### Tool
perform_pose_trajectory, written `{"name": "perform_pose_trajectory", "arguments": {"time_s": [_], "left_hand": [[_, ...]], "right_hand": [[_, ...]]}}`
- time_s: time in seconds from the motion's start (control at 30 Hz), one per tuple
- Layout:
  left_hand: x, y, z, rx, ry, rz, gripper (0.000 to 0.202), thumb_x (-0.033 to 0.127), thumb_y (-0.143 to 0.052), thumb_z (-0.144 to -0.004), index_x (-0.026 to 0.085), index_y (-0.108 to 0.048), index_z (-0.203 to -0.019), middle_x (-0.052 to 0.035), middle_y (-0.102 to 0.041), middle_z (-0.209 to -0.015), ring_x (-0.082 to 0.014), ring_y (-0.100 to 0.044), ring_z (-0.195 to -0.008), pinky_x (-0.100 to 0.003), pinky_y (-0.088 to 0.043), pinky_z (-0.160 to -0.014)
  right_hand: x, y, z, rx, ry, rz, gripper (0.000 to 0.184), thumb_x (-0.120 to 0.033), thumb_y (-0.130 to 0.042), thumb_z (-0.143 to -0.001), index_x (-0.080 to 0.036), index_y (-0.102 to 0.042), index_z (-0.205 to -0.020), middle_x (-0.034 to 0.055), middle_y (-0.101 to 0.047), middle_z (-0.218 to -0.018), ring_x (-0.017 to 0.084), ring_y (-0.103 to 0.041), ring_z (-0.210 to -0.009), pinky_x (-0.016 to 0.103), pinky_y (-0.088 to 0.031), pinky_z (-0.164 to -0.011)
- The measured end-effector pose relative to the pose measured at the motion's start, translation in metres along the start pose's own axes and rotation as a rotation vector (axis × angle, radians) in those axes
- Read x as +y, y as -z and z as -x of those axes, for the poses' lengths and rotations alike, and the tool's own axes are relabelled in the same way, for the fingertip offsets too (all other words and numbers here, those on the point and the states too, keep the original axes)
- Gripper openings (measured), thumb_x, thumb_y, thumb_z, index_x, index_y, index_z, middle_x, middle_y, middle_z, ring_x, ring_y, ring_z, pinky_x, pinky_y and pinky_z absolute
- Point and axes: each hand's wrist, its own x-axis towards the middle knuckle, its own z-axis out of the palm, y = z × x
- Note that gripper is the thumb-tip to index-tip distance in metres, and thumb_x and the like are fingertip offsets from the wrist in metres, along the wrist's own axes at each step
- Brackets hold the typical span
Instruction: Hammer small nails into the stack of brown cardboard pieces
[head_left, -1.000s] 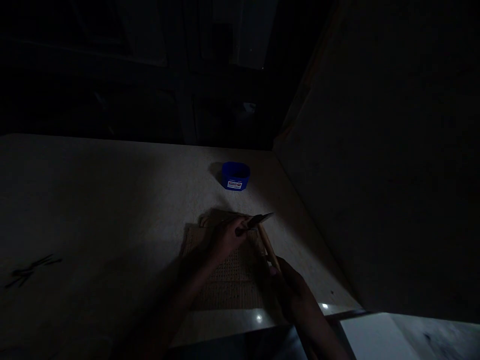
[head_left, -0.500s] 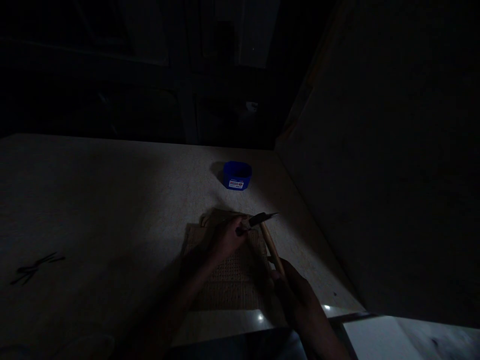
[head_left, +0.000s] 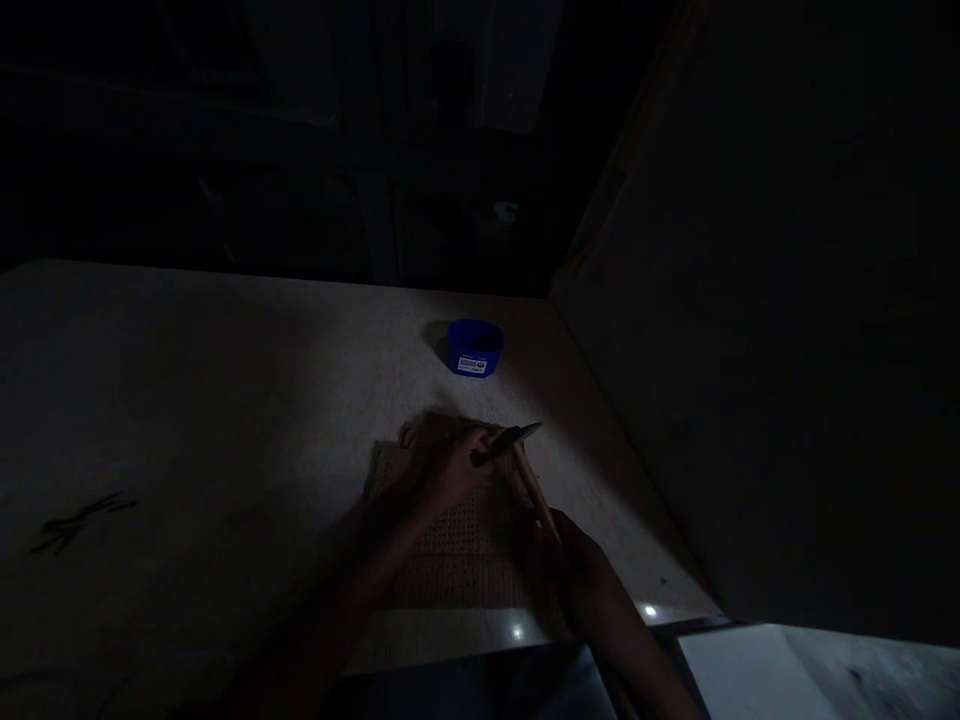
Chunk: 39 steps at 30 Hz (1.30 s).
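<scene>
My right hand (head_left: 574, 560) is wrapped round the wooden handle of a hammer (head_left: 534, 490). The hammer's dark head lies just right of my left hand (head_left: 454, 475), seemingly meeting a short dark tool (head_left: 478, 457) there. My left hand is closed on that tool, whose kind is too dim to make out; its lower end is hidden. Both hands are over a brown board (head_left: 457, 580), perhaps cardboard, which is covered with rows of small holes. My forearm and its shadow hide the board's left part.
A blue plastic tub (head_left: 474, 350) with a white label stands behind the board. Several thin dark rods (head_left: 79, 525) lie at the left on the pale tabletop (head_left: 225, 400). A dark upright panel (head_left: 750, 350) borders the right side. The scene is very dim.
The hammer head has come down and left, towards the tool in my left hand. My right hand has shifted slightly up and left with it. The left hand has barely moved.
</scene>
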Motion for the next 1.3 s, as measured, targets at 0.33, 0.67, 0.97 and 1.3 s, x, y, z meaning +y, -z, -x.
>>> {"name": "perform_pose_trajectory", "arguments": {"time_s": [0.33,0.67,0.97,1.3], "left_hand": [[-0.005,-0.001,0.000,0.020,-0.060,0.004,0.047,0.009,-0.069,-0.074,0.023,-0.066,-0.119,0.0020,-0.072,-0.081,-0.0146,-0.069,-0.076,-0.027,-0.057,-0.075],[-0.009,0.000,0.002,-0.046,-0.122,-0.025,0.068,0.008,-0.070,-0.069,0.021,-0.055,-0.134,-0.0026,-0.072,-0.099,-0.0163,-0.069,-0.086,-0.031,-0.057,-0.081],[0.012,0.025,0.012,0.009,-0.136,-0.145,0.077,0.007,-0.064,-0.075,0.027,-0.042,-0.146,-0.0038,-0.070,-0.118,-0.0190,-0.065,-0.109,-0.038,-0.052,-0.100],[-0.019,0.143,0.073,0.514,0.019,-0.445,0.041,0.011,-0.053,-0.084,0.017,-0.058,-0.125,-0.0093,-0.071,-0.114,-0.0180,-0.068,-0.104,-0.033,-0.055,-0.093]], "right_hand": [[0.001,0.000,-0.017,0.055,-0.106,-0.584,0.052,-0.060,-0.065,-0.086,-0.022,-0.060,-0.121,-0.0124,-0.037,-0.048,0.005,-0.024,-0.030,0.016,-0.022,-0.027],[0.025,0.018,-0.100,-0.269,-0.046,-1.026,0.035,-0.048,-0.076,-0.079,-0.022,-0.065,-0.100,-0.0162,-0.031,-0.049,0.001,-0.004,-0.032,0.010,-0.014,-0.026],[0.053,0.022,-0.112,-0.637,0.007,-1.406,0.017,-0.027,-0.064,-0.095,-0.019,-0.066,-0.110,-0.0135,-0.045,-0.053,0.000,-0.024,-0.029,0.008,-0.023,-0.027],[0.070,0.030,-0.117,-0.743,-0.059,-1.547,0.021,-0.010,-0.060,-0.092,-0.021,-0.063,-0.110,-0.0119,-0.044,-0.056,0.000,-0.041,-0.036,0.007,-0.036,-0.036]]}}
